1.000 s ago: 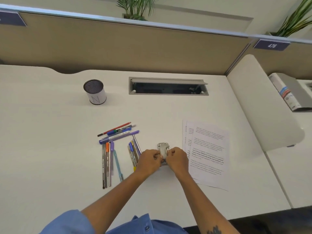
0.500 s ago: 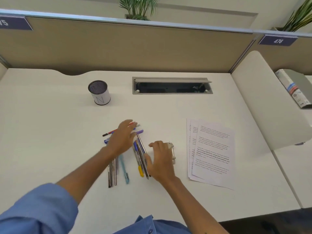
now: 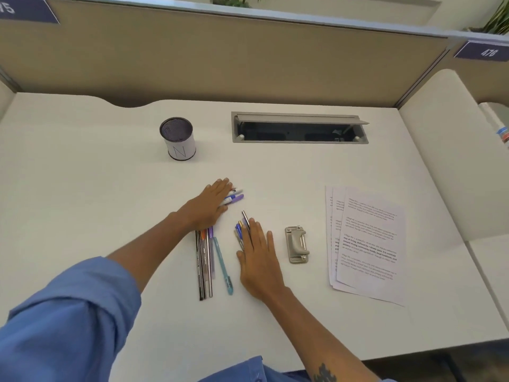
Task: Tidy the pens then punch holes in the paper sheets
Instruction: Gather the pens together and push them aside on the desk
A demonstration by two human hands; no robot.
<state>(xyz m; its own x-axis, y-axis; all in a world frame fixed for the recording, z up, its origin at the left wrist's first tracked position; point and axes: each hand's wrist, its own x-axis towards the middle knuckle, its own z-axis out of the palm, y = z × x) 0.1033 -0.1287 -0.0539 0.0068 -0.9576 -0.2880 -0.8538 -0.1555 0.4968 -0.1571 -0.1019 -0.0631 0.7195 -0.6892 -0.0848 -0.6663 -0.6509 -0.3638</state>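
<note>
Left hand [image 3: 208, 206] fingers [image 3: 221, 186] flat and spread, pressing on the crosswise pens [image 3: 234, 196], gripping nothing. Right hand [image 3: 257, 259] fingers [image 3: 254, 231] also flat and extended, lying against the small bunch of pens [image 3: 240, 230] on its left side, nothing clasped. Between the hands, a row of long pens [image 3: 205, 267] lies straight on the counter [image 3: 110, 216], a light blue pen [image 3: 222, 267] just beside it. Mesh pen cup [image 3: 177, 139] stands upright further back, well apart from the pens. Hole punch [image 3: 296, 244] sits right of the right hand, not touched. Paper sheets [image 3: 369, 244], fanned slightly, lie further right.

Step looks like gathering pens, so tidying is not yet done and punching not started. To do it well: sweep both palms inward so the three groups meet, turn the crosswise ones to match the rest, then close fingers round the bundle and square the tips before lifting. Loose pens could roll away.
</note>
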